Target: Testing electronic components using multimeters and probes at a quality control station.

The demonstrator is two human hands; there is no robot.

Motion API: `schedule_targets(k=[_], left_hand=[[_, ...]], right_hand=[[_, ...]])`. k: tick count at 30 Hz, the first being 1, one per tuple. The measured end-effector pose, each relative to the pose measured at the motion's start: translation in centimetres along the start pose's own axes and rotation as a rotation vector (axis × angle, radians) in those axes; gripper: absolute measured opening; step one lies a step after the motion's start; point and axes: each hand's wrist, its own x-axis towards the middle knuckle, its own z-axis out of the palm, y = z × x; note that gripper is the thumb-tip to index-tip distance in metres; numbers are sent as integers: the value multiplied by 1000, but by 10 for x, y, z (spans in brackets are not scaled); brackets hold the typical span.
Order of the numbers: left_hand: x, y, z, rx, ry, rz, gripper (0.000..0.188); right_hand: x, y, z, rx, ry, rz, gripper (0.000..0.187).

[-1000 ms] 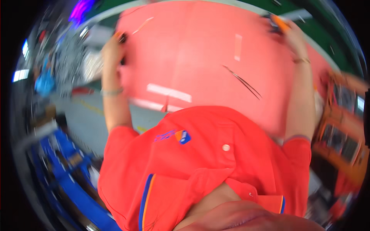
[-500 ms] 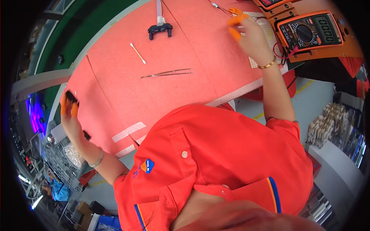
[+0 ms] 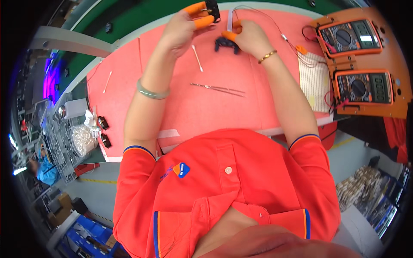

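My left hand [image 3: 183, 32], in orange finger cots, is raised at the far edge of the mat, pinching a small black part [image 3: 213, 10]. My right hand [image 3: 251, 39] also wears orange finger cots. Its thumb and finger close around the neck of a black two-pronged fixture [image 3: 227, 45], where a white strip [image 3: 230, 19] meets it; the fingers partly hide this contact. A cotton swab [image 3: 197, 58] lies below the left hand, and metal tweezers [image 3: 217, 89] rest nearer to me on the pink mat [image 3: 215, 112].
Two orange-framed multimeters [image 3: 349, 38] stand on an orange rack at the right, beside a perforated board [image 3: 313, 81] with wires. Another swab [image 3: 107, 81] lies at the left, near two black parts [image 3: 103, 123] and a tub of white pieces [image 3: 83, 139]. A green strip [image 3: 142, 21] borders the mat.
My left hand has brought the black part from the left edge to the far middle. My right hand has left the perforated board and reached the black fixture. The view has shifted.
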Motion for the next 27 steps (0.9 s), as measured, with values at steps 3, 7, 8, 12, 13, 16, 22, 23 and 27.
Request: schedule_targets(k=[3,7,8,12,13,16,22,23,27], left_hand=[[10,-4,-10,-16,56,9,30],[29,-6,-18,125,141,19,34],[33,-7,-18,155,160,32,32],[50,-14,-9,195,178,49,28],[52,-16,-8,183,175,50,29],[60,-19,-10,194,184,42,29],[66,-24,-12,177,189,77,30],[67,-25,-14,171,192,76,30],[70,-31,-21,129,156,139,35]], right_hand=[[6,2,6,453,-111,96,25],[19,-1,-18,1020,176,-4,22],[25,-6,-22,1020,175,-14,22],[43,-21,-32,1111,398,-213,21],[47,-24,-30,1127,406,-233,21],[56,-29,-24,1160,405,-271,22],[66,-31,-15,1129,400,-260,24],[68,-31,-13,1126,403,-248,24],[79,-25,-8,1073,357,-224,24]])
